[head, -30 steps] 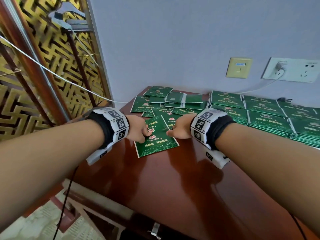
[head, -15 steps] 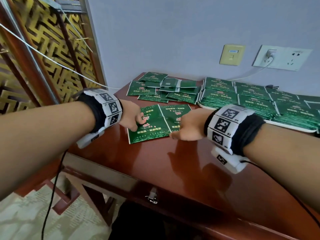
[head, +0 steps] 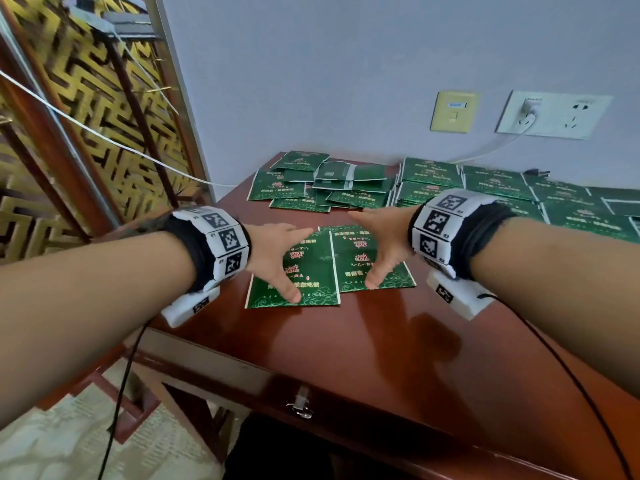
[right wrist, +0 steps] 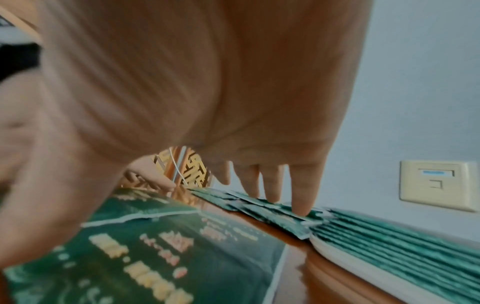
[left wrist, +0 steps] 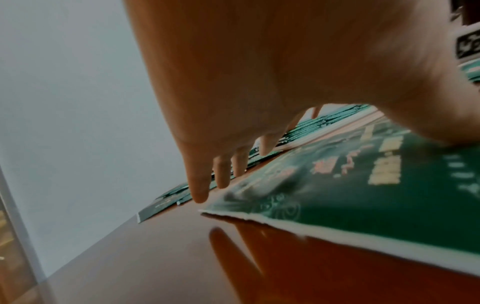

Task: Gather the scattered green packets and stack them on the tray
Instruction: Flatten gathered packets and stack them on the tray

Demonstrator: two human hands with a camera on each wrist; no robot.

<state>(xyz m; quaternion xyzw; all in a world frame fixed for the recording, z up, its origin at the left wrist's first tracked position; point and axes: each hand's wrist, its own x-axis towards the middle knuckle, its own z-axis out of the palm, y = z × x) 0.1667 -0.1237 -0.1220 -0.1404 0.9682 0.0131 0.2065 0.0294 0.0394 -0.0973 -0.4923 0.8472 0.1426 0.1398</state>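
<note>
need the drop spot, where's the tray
In the head view the tray sits at the table's far right, under the stacked packets, below the wall socket.

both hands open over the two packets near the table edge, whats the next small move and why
Probably slide the left packet and right packet together: both lie flat, side by side, with the left hand and right hand open over them, gripping nothing.

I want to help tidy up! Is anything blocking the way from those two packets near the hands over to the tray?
Nothing visible does. The two packets lie under the open left hand and right hand; only bare table separates them from the tray.
</note>
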